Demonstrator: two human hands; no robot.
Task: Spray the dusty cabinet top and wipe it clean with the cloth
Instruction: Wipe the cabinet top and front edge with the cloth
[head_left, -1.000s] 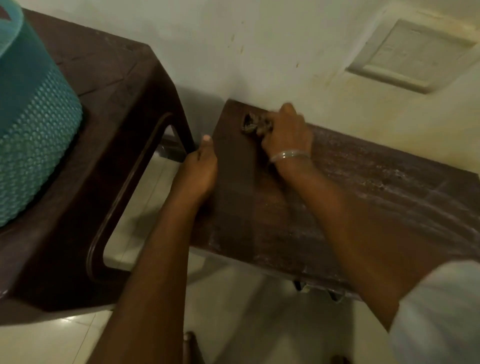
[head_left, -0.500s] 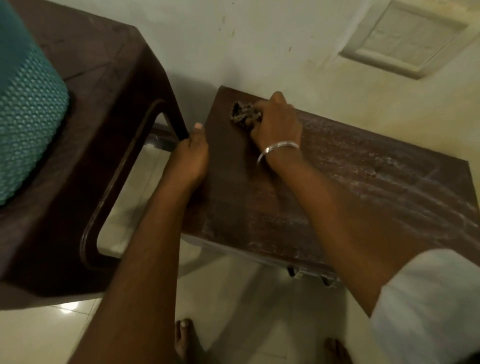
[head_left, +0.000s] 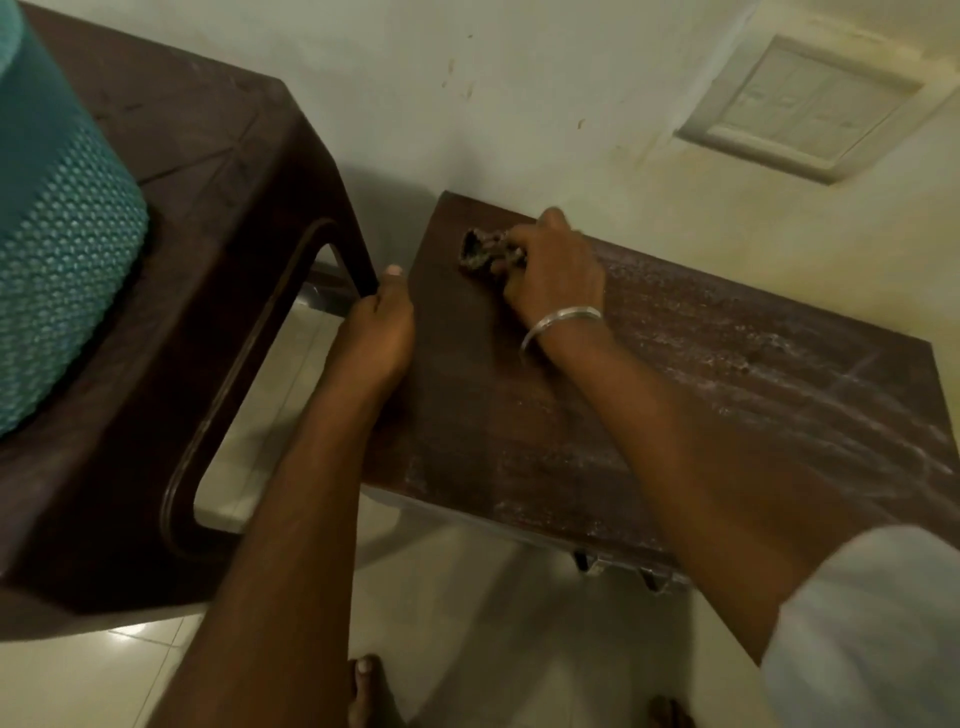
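The right hand (head_left: 550, 270) is curled tight round a small bunched-up cloth (head_left: 480, 249). It presses the cloth down near the far left corner of the cabinet top (head_left: 675, 405). I think the cloth is balled up so it can rub hard. The left hand (head_left: 379, 332) grips the left edge with the thumb on top, likely to stop the cabinet sliding. The left part looks dark and clean, and the right part has white dust streaks. No spray bottle shows. There is no writing to read.
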